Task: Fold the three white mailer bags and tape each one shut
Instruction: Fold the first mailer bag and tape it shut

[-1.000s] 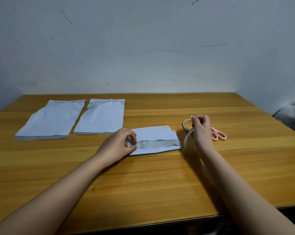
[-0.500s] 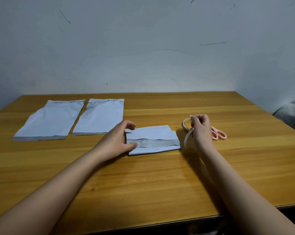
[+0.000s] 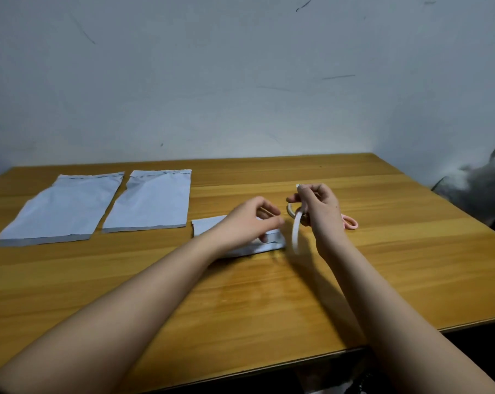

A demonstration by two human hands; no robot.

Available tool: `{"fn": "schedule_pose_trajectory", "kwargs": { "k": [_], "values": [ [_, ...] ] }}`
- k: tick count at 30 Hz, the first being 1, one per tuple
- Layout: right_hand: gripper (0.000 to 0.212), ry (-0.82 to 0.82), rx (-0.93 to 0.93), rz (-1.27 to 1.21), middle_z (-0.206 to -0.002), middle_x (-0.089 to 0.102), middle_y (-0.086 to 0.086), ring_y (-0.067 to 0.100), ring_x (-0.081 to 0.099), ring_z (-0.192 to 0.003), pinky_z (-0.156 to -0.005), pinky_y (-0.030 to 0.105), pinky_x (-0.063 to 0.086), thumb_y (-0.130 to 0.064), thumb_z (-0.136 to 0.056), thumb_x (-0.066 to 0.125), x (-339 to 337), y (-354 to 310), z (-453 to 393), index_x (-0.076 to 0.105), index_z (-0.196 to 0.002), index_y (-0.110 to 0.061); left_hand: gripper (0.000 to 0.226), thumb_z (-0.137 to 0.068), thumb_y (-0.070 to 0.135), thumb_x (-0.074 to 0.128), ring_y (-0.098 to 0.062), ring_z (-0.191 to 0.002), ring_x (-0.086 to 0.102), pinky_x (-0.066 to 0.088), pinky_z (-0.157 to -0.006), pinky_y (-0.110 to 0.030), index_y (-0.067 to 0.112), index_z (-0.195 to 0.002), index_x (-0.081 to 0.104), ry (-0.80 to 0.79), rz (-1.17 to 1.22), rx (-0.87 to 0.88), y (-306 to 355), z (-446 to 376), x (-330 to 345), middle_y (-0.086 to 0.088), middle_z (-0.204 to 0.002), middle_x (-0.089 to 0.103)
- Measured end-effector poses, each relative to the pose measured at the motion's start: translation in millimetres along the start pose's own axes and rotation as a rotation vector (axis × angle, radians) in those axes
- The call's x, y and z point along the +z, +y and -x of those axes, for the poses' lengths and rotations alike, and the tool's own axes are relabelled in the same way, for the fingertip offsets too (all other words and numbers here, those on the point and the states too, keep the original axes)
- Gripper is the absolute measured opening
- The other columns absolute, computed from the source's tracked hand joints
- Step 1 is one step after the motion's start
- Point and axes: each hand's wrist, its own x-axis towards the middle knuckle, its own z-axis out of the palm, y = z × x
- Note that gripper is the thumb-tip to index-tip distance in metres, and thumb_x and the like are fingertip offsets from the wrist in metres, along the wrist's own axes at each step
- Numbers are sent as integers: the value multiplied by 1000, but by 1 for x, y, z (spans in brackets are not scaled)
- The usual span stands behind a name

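Two white mailer bags lie flat and unfolded at the back left of the wooden table (image 3: pixel 269 302): the left bag (image 3: pixel 61 207) and the right bag (image 3: pixel 152 201), side by side. A third, folded mailer bag (image 3: pixel 206 227) lies in the middle, with its grey strip showing at the right end. My left hand (image 3: pixel 249 220) is over its right half, fingers loosely bent and holding nothing. Just to the right, my right hand (image 3: pixel 319 211) holds a white tape roll (image 3: pixel 296 233) upright above the table and pinches the tape near its top.
Pink-handled scissors (image 3: pixel 350 223) lie on the table behind my right hand, mostly hidden by it. A grey bundle (image 3: pixel 479 180) sits off the table's right edge. A wall stands directly behind the table.
My left hand left the folded bag's left end and moved right across it toward the tape. My right hand lifted the tape roll slightly and tilted it.
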Motion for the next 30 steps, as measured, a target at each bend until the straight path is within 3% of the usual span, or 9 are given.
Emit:
{"fn": "schedule_pose_trajectory", "kwargs": {
  "k": [4,7,10,15,17,20,24,30],
  "values": [
    [11,-11,-15,-18,-76,67,1,12,52,-54,-50,24,41,-16,-92,59,-22,-16,7,56,-82,-13,37,-87,34,65,-5,-58,61,34,-51,-23,18,-112,44,-137,97,-76,27,-8,38,3,-106,67],
    [11,46,-39,18,-78,66,0,11,53,-53,-39,17,35,-17,-91,60,-49,-25,13,57,-82,-14,37,-87,30,66,-2,-53,60,29,-45,-21,17,-113,43,-161,150,-78,44,-11,63,3,-91,71],
    [12,52,-10,-69,-79,64,4,21,55,-60,-46,22,40,-15,-91,61,-64,-32,17,56,-80,-12,41,-87,25,66,0,-50,61,28,-43,-19,16,-117,40,-160,187,-85,55,-13,78,4,-84,72],
    [12,199,-27,-19,-79,61,1,2,59,-69,-58,18,44,-18,-88,62,-115,-40,36,60,-83,-7,36,-87,21,65,-4,-62,67,39,-45,-17,16,-114,42,-246,247,-56,85,-9,138,6,-89,68],
    [15,253,-38,-9,-76,56,4,-1,55,-61,-48,14,40,-18,-88,62,-136,-40,45,56,-79,-7,28,-88,17,61,-4,-59,66,39,-44,-15,17,-109,43,-240,277,-45,94,-7,162,6,-81,68],
    [20,337,-52,-9,-78,59,2,3,58,-68,-43,13,39,-17,-89,61,-164,-38,56,52,-72,-11,13,-89,15,59,-1,-50,63,37,-41,-14,18,-97,49,-241,308,-21,102,-4,191,5,-71,68],
    [15,494,-49,-31,-76,64,-3,6,54,-54,-38,14,37,-21,-92,59,-203,-30,71,55,-79,-15,13,-88,14,59,1,-45,56,32,-39,-15,20,-80,52,-282,269,32,106,6,229,4,-65,65],
    [17,718,-19,-44,-71,62,0,1,56,-41,-38,16,41,-24,-95,55,-246,2,93,53,-97,-8,11,-86,15,62,-5,-45,59,37,-43,-19,20,-85,52,-358,185,105,94,19,282,5,-61,64]
  ]
}}
